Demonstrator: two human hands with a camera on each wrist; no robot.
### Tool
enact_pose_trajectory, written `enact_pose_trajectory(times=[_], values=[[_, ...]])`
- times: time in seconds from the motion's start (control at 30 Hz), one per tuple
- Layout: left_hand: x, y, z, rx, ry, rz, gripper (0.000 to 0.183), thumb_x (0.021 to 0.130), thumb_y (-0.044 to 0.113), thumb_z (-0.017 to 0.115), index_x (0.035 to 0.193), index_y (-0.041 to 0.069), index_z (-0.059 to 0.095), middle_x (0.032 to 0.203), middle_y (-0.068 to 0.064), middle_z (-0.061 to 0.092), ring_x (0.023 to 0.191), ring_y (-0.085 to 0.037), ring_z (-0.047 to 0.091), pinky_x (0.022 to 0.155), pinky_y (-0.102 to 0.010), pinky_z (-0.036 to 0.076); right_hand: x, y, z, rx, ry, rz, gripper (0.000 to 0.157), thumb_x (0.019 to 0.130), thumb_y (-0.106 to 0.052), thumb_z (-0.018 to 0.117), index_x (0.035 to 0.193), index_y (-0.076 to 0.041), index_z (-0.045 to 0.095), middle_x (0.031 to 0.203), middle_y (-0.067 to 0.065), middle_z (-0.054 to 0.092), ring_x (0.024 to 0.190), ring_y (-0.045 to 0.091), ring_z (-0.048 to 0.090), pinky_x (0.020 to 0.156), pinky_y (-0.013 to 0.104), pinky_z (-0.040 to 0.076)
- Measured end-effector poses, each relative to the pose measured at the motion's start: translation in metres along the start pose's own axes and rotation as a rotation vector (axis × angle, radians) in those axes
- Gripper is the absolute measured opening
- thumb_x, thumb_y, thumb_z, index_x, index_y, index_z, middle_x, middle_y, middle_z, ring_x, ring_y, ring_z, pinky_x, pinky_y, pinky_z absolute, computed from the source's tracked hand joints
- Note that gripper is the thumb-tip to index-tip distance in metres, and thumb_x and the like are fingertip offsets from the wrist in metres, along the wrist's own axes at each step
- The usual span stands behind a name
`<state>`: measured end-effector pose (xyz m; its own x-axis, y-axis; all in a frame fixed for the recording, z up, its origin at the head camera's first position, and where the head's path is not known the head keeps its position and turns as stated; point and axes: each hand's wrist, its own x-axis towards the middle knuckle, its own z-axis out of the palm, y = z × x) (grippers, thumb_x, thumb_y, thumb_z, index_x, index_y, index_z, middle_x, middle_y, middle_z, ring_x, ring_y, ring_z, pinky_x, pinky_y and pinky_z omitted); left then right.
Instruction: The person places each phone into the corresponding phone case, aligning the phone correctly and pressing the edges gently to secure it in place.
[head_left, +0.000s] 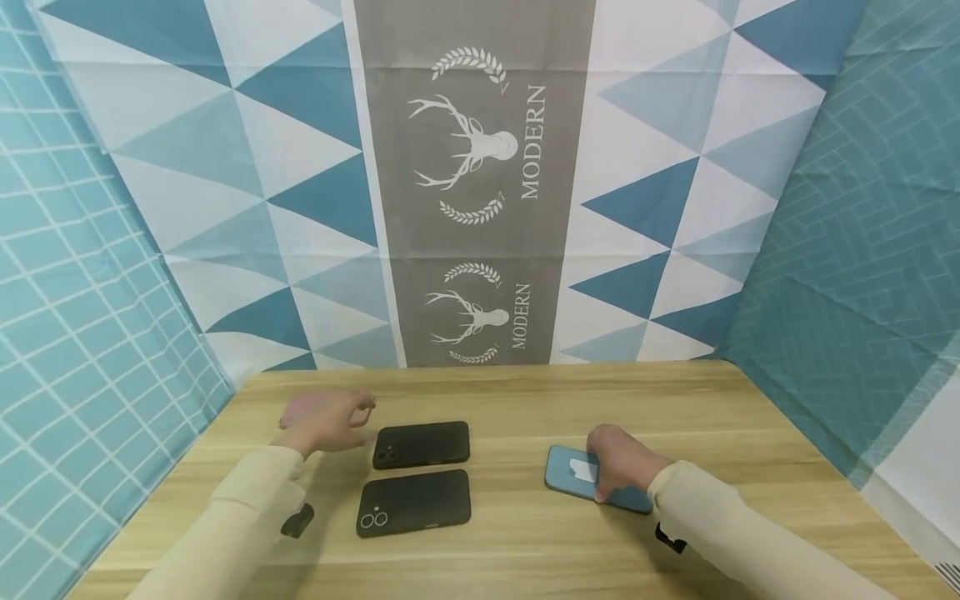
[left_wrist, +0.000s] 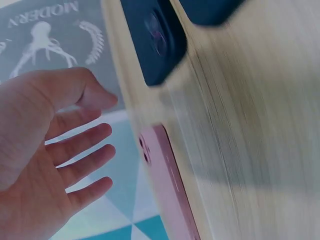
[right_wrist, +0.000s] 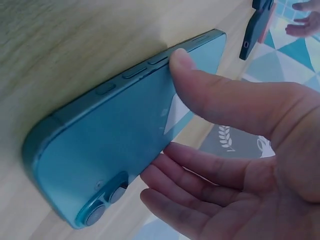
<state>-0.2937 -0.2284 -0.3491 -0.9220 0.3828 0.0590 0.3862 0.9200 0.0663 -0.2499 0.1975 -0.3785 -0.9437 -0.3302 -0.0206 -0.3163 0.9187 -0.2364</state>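
My right hand point(head_left: 626, 458) spans a blue smartphone point(head_left: 567, 473), the thumb on its near long edge and the fingers at its far edge. The phone lies back up on the table, with a whitish patch on its back and two camera lenses point(right_wrist: 95, 214) at one end. My left hand point(head_left: 330, 421) hovers with nothing in it, fingers spread and loosely bent. Under and behind it is a pink phone point(left_wrist: 167, 185), partly hidden in the head view. Two black phones lie side by side to its right: a farther one point(head_left: 423, 444) and a nearer one point(head_left: 416, 503).
The wooden table point(head_left: 510, 550) runs back to a grey, white and blue patterned cloth point(head_left: 480, 250). Blue tile-patterned cloth point(head_left: 82, 317) hangs at the left, and teal cloth point(head_left: 847, 275) at the right. Bare wood separates the black phones from the blue one.
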Motion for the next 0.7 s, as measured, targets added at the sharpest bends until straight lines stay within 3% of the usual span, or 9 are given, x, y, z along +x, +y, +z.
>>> enact_pose_trajectory(times=[0.13,0.2,0.33,0.5,0.7], values=[[0.001,-0.013,0.000,0.050,-0.035,-0.052,0.045,0.075,0.018,0.070,0.119,0.011,0.063,0.117,-0.011,0.068,0.096,-0.033,0.066,0.060,-0.043,0.053,0.000,0.005,0.004,0.015,-0.021,0.035,0.048,0.050,-0.008,0.094,0.086,0.004,0.065,0.083,0.006,0.062,0.074,0.016,0.052,0.071,0.034,0.054],[0.001,-0.019,0.000,0.011,-0.043,-0.044,0.051,0.073,0.014,0.071,0.122,0.003,0.061,0.119,-0.018,0.066,0.102,-0.038,0.064,0.073,-0.049,0.055,0.000,0.007,0.005,0.029,-0.020,0.038,0.048,0.049,-0.007,0.094,0.086,0.003,0.065,0.083,0.006,0.062,0.075,0.016,0.053,0.071,0.034,0.054],[0.004,-0.029,-0.001,-0.081,-0.075,-0.076,0.048,0.080,0.012,0.068,0.122,-0.009,0.056,0.122,-0.030,0.060,0.111,-0.048,0.056,0.093,-0.058,0.049,0.001,0.009,0.005,0.066,-0.009,0.043,0.049,0.047,-0.005,0.094,0.085,0.003,0.064,0.084,0.007,0.061,0.077,0.016,0.054,0.074,0.035,0.055],[0.011,-0.036,0.000,-0.085,-0.108,-0.112,0.041,0.092,0.017,0.056,0.123,-0.010,0.055,0.122,-0.032,0.058,0.112,-0.050,0.055,0.095,-0.059,0.047,0.002,0.009,0.004,0.083,-0.011,0.032,0.049,0.047,-0.003,0.093,0.085,0.004,0.063,0.085,0.008,0.061,0.078,0.017,0.054,0.075,0.036,0.055],[0.022,-0.038,0.004,-0.073,-0.146,-0.157,0.040,0.094,0.018,0.049,0.124,-0.008,0.055,0.123,-0.031,0.058,0.112,-0.050,0.055,0.095,-0.059,0.048,0.005,0.010,0.001,0.069,-0.004,0.001,0.053,0.048,-0.005,0.093,0.091,0.007,0.065,0.091,0.011,0.063,0.083,0.021,0.059,0.079,0.039,0.057]])
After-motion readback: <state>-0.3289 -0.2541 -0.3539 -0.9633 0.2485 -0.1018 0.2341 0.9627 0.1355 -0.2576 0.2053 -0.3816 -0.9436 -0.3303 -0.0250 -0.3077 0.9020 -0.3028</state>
